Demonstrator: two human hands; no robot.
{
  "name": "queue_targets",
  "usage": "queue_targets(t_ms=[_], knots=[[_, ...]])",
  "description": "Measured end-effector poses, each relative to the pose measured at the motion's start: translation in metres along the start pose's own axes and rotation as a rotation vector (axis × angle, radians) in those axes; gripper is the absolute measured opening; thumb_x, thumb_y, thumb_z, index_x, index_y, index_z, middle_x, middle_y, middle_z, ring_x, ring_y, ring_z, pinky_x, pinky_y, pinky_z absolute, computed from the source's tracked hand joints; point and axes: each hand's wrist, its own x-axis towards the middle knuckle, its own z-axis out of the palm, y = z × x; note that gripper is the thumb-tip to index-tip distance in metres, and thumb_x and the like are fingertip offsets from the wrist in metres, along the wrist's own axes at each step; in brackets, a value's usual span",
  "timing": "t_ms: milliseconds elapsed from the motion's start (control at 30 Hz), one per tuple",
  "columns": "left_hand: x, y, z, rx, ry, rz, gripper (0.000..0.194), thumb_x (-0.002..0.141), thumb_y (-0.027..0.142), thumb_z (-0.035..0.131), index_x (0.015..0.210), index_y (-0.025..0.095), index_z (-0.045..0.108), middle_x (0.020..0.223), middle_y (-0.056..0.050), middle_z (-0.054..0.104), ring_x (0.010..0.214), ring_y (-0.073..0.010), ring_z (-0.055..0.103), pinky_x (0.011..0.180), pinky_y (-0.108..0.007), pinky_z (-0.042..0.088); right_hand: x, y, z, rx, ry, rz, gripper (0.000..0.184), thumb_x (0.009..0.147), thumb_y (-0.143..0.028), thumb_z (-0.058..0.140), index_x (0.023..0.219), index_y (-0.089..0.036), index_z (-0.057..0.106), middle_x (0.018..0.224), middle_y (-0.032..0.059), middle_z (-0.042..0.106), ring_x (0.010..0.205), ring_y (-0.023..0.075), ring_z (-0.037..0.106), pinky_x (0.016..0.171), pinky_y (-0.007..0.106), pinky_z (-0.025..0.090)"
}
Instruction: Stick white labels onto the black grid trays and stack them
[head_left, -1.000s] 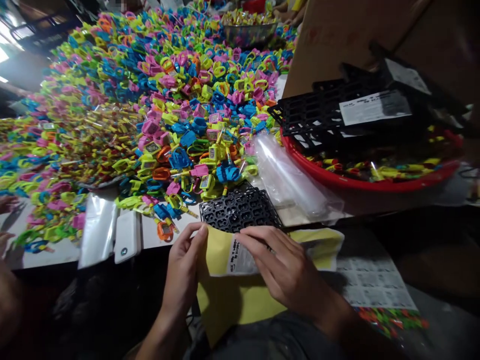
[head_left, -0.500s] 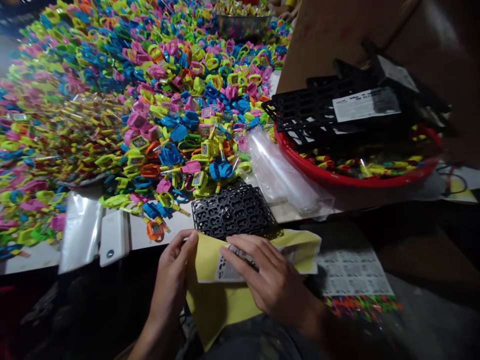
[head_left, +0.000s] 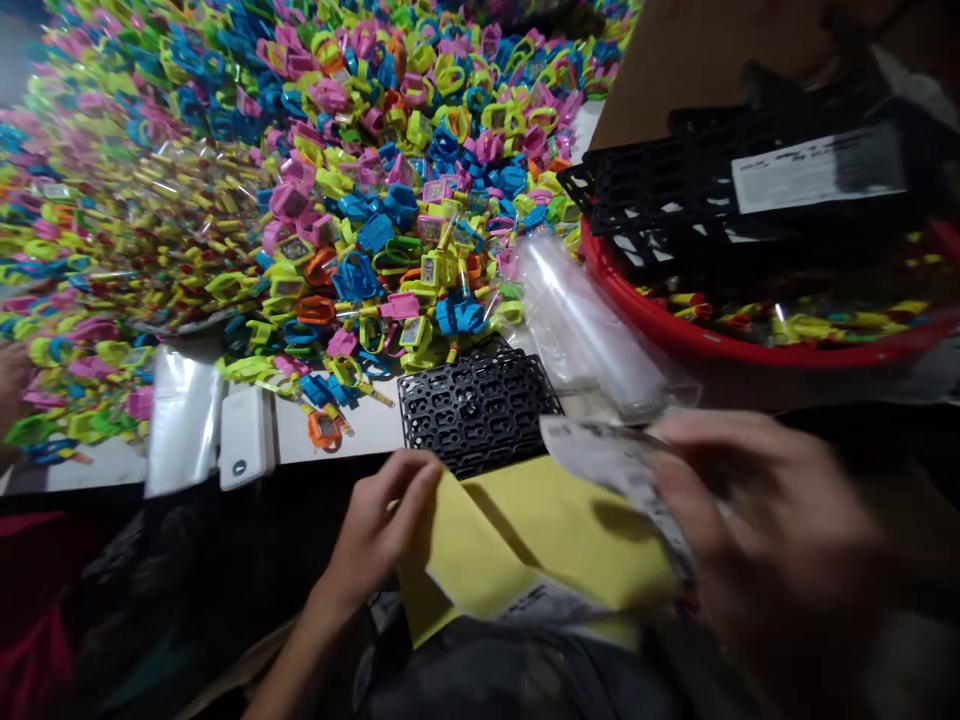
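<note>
While the left hand point(head_left: 379, 525) is gripping the edge of a yellow paper sheet point(head_left: 540, 540) above the lap, the right hand point(head_left: 757, 510), motion-blurred, is closed on a printed white slip point(head_left: 615, 480) over that sheet. A black plastic grid point(head_left: 476, 405) is lying on the desk point(head_left: 337, 430) just beyond, beside a clear plastic bag point(head_left: 592, 330), with a red basin point(head_left: 675, 342) and a heap of multicoloured plastic trinkets point(head_left: 360, 180) farther off

The right hand point(head_left: 765, 520) is motion-blurred, and the print on the paper slip point(head_left: 615, 480) it holds is unreadable.
</note>
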Motion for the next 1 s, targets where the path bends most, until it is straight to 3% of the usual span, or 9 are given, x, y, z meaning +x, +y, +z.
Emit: queue_targets(t_ms=[100, 200, 400, 667, 800, 1000], knots=[[0.003, -0.002, 0.007, 0.284, -0.246, 0.379, 0.015, 0.108, 0.021, 0.052, 0.110, 0.019, 0.067, 0.100, -0.007, 0.075, 0.091, -0.0188, 0.069, 0.082, -0.028, 0.053, 0.024, 0.017, 0.033, -0.008, -0.019, 0.099, 0.028, 0.095, -0.048, 0.075, 0.108, -0.026, 0.064, 0.091, 0.0028, 0.064, 0.077, 0.0213, 0.060, 0.073, 0.035, 0.048], [0.009, -0.008, 0.013, 0.442, -0.269, 0.591, 0.016, 0.106, 0.012, 0.050, 0.117, 0.016, 0.060, 0.127, -0.014, 0.073, 0.121, -0.0256, 0.067, 0.105, -0.040, 0.053, 0.033, 0.034, 0.063, 0.106, -0.106, 0.153, 0.041, 0.090, -0.048, 0.080, 0.114, -0.026, 0.057, 0.107, 0.0054, 0.069, 0.098, 0.0253, 0.069, 0.081, 0.034, 0.051], [0.019, -0.017, 0.015, 0.542, -0.235, 0.647, 0.017, 0.105, 0.008, 0.048, 0.117, 0.015, 0.058, 0.157, -0.021, 0.056, 0.152, -0.0319, 0.048, 0.123, -0.051, 0.047, 0.037, 0.040, 0.082, 0.254, -0.300, 0.299, 0.052, 0.089, -0.046, 0.081, 0.125, -0.029, 0.048, 0.107, 0.0030, 0.075, 0.086, 0.0227, 0.074, 0.076, 0.031, 0.053], [0.027, -0.022, 0.020, 0.515, -0.241, 0.683, 0.015, 0.105, 0.008, 0.050, 0.116, 0.012, 0.059, 0.155, -0.021, 0.060, 0.151, -0.0317, 0.052, 0.125, -0.051, 0.050, 0.028, 0.040, 0.096, 0.289, -0.262, 0.384, 0.054, 0.087, -0.046, 0.081, 0.128, -0.027, 0.051, 0.110, 0.0077, 0.078, 0.093, 0.0267, 0.077, 0.084, 0.038, 0.058], [0.032, -0.024, 0.023, 0.531, -0.260, 0.680, 0.014, 0.106, 0.010, 0.049, 0.116, 0.012, 0.060, 0.161, -0.021, 0.055, 0.156, -0.0321, 0.045, 0.129, -0.053, 0.044, 0.028, 0.038, 0.098, 0.252, -0.259, 0.401, 0.056, 0.086, -0.046, 0.082, 0.129, -0.026, 0.052, 0.113, 0.0084, 0.079, 0.097, 0.0277, 0.077, 0.090, 0.041, 0.058], [0.037, -0.024, 0.026, 0.573, -0.309, 0.640, 0.018, 0.107, 0.010, 0.043, 0.112, 0.013, 0.060, 0.168, -0.017, 0.047, 0.162, -0.0335, 0.035, 0.133, -0.060, 0.036, 0.028, 0.035, 0.101, 0.080, -0.256, 0.353, 0.052, 0.086, -0.042, 0.077, 0.130, -0.025, 0.054, 0.109, 0.0078, 0.079, 0.097, 0.0298, 0.075, 0.087, 0.043, 0.057]])
